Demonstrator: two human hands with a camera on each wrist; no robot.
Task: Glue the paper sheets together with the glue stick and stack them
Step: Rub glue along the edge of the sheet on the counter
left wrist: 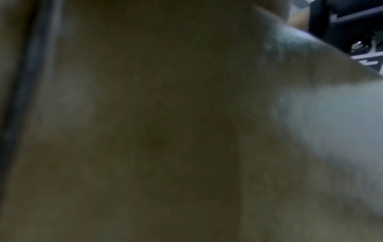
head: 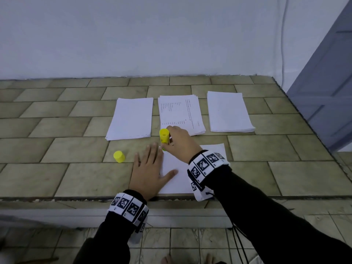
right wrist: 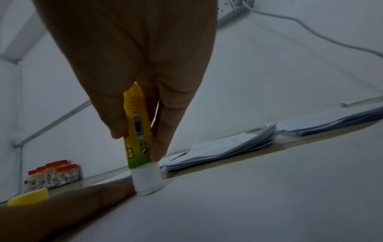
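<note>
A single white sheet (head: 192, 168) lies near the front edge of the tiled ledge. My right hand (head: 180, 143) grips the yellow glue stick (head: 164, 138) upright, its white tip (right wrist: 147, 181) pressed on the sheet's far left corner. My left hand (head: 149, 166) lies flat with straight fingers on the sheet's left edge, thumb on the paper. The yellow cap (head: 119, 156) stands on the tiles to the left. The left wrist view is dark and blurred.
Three paper stacks lie further back: a blank one (head: 131, 119) at left, a printed one (head: 181, 114) in the middle, a blank one (head: 229, 112) at right. The ledge's front edge (head: 95, 198) runs below my wrists. Small orange-lidded containers (right wrist: 52, 176) stand by the wall.
</note>
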